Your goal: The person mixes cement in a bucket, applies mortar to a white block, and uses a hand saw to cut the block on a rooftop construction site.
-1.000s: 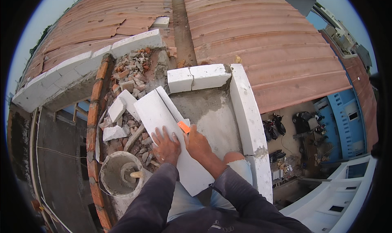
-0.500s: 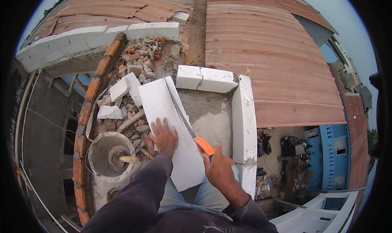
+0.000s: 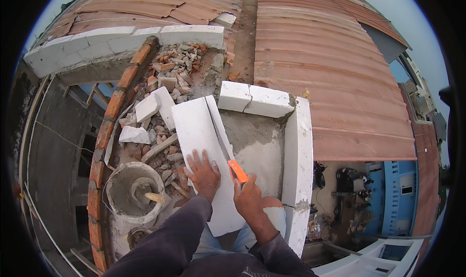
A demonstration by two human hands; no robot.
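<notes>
A long white lightweight concrete block [image 3: 194, 126] lies tilted in front of me, its near end over my thighs. My left hand [image 3: 202, 175] presses flat on its face with the fingers spread. In my right hand [image 3: 247, 194] is the orange handle of a hand saw [image 3: 238, 171], with the fingers wrapped round it. The saw's grey blade runs up along the block, close to its right edge, in a lengthwise cut that reaches the far end. A narrow strip of block shows to the right of the blade.
A bucket of mortar [image 3: 136, 189] with a wooden-handled tool stands at left, beside brick rubble [image 3: 179, 73] and broken white block pieces [image 3: 148, 107]. Low white block walls [image 3: 297, 155] border the right and far sides. Beyond the right wall is a drop to a yard [image 3: 340, 194].
My right hand has drawn the saw slightly back toward me along the cut. The whole view has shifted a little; my left hand stays on the block.
</notes>
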